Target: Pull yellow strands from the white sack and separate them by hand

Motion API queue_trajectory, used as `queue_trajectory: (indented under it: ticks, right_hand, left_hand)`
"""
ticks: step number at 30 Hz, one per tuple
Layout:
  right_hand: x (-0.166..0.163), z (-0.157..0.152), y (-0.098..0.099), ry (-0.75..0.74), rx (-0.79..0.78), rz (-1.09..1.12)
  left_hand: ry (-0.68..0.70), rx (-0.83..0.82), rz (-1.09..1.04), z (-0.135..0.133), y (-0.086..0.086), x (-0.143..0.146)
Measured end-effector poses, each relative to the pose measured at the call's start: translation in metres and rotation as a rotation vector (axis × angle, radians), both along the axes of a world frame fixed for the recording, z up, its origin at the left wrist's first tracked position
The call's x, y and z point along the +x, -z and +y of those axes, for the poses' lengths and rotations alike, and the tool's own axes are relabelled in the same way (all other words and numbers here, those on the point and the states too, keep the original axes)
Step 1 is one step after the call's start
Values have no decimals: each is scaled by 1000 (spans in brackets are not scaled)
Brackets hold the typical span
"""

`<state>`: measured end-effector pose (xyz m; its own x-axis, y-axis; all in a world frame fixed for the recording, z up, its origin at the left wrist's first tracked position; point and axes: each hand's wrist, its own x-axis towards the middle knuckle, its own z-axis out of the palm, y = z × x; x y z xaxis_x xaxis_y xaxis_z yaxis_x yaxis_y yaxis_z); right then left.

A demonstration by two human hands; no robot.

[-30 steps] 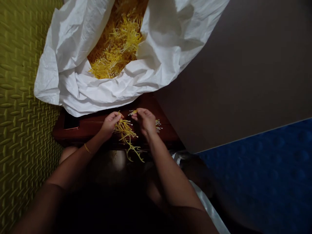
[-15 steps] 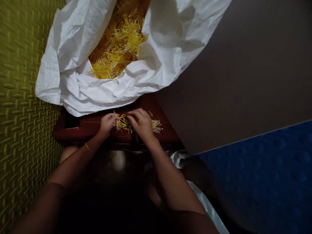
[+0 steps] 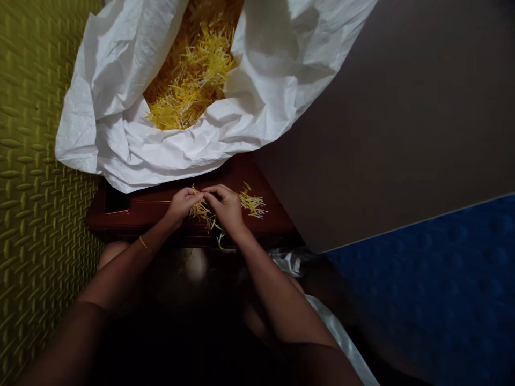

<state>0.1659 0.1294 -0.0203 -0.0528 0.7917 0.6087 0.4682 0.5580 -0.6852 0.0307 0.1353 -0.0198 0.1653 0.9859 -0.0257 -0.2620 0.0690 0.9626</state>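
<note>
Thin yellow strands with pale tips [image 3: 203, 214] lie under and between my hands on a glossy red-brown surface [image 3: 155, 212]. My left hand [image 3: 181, 208] is closed in a pinch, with yellow strands at its fingertips. Thumb and forefinger of my right hand [image 3: 228, 209] are pinched together and meet the left fingertips. What the right fingers hold is too small to make out. Just right of that hand rests another small bunch of pale-tipped strands [image 3: 252, 203]. A few strands [image 3: 219, 238] hang near the front edge.
Beyond my hands stands a wide-mouthed white woven sack [image 3: 257, 120] with a heap of yellow strands [image 3: 193, 86] inside. A dark phone-like slab [image 3: 116, 202] lies at left. Textured yellow matting [image 3: 28, 187] borders the left; a grey-brown panel [image 3: 394, 123] and blue textured surface [image 3: 442, 284] lie right.
My right hand has moved slightly left and down, and its fingertips now meet those of my left hand. More of the right-hand bunch shows. Strands now hang near the front edge.
</note>
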Motion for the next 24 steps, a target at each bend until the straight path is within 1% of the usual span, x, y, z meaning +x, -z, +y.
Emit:
queue_trajectory:
  ticks: [6,10,12,15,17,20,22,24]
  right_hand:
    - [1,-1,-1,0,189,-161]
    - [1,-1,-1,-14,217,-150]
    - [1,0,1,-17,207,-120]
    - [0,1,2,-14,179,-113]
    - [0,0,2,-11,161,-133]
    - [-2,-2,0,-10,102,-121]
    - [-5,-3,-1,-13,24,-31]
    - [-9,-2,0,-37,-96,128]
  left_hand:
    - [148,-159,-217,-5,-3,0]
    - [187,-162,-203,-6,-3,0]
    - [161,-120,-142,-5,0,-1]
    - [51,-7,-22,-3,3,0]
    - [-16,64,50,-2,4,0]
    - [-60,144,96,-3,1,1]
    - [-55,164,87,-4,-1,2]
    - [-30,146,55,-5,-2,2]
